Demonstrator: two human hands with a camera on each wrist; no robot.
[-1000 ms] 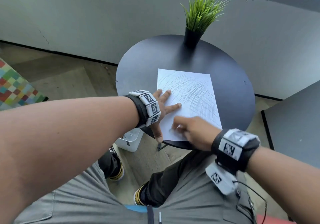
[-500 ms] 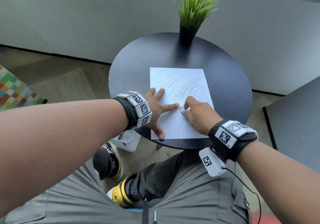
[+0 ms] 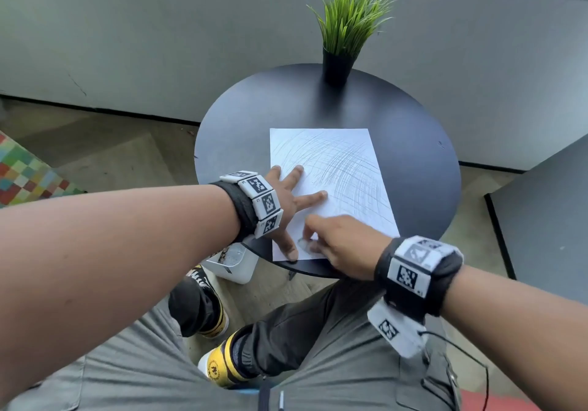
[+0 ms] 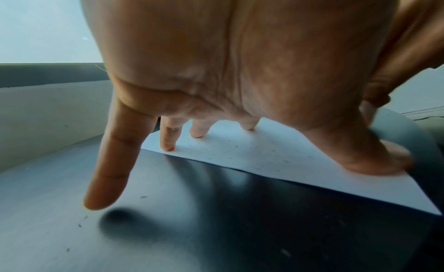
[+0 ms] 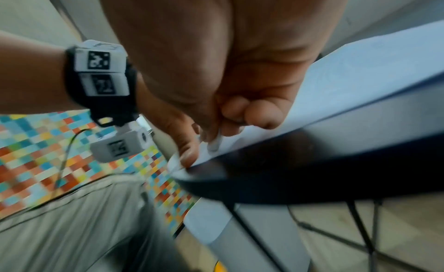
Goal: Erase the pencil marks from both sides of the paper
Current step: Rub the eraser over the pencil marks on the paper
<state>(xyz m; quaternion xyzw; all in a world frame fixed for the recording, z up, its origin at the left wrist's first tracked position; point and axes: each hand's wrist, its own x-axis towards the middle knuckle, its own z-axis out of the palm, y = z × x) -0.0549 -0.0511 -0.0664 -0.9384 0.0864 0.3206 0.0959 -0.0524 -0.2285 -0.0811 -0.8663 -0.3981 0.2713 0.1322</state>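
A white sheet of paper (image 3: 331, 171) covered in curved pencil strokes lies on the round black table (image 3: 423, 168). My left hand (image 3: 288, 200) lies flat with spread fingers on the sheet's left edge, its thumb near the front corner; the left wrist view shows the fingertips (image 4: 168, 146) pressing the paper (image 4: 276, 158). My right hand (image 3: 337, 242) pinches a small white eraser (image 3: 304, 244) against the sheet's near left part, close to the left thumb. In the right wrist view the eraser (image 5: 215, 143) sticks out between thumb and curled fingers, touching the paper (image 5: 355, 82).
A potted green grass plant (image 3: 345, 28) stands at the table's far edge. A white bin (image 3: 235, 262) sits on the floor under the table's left front. A second dark tabletop (image 3: 547, 219) is at the right. My knees are below the table's near edge.
My right hand with the eraser has swept back from mid-sheet toward the near left corner, beside the left thumb. The left hand still holds the paper in the same place.
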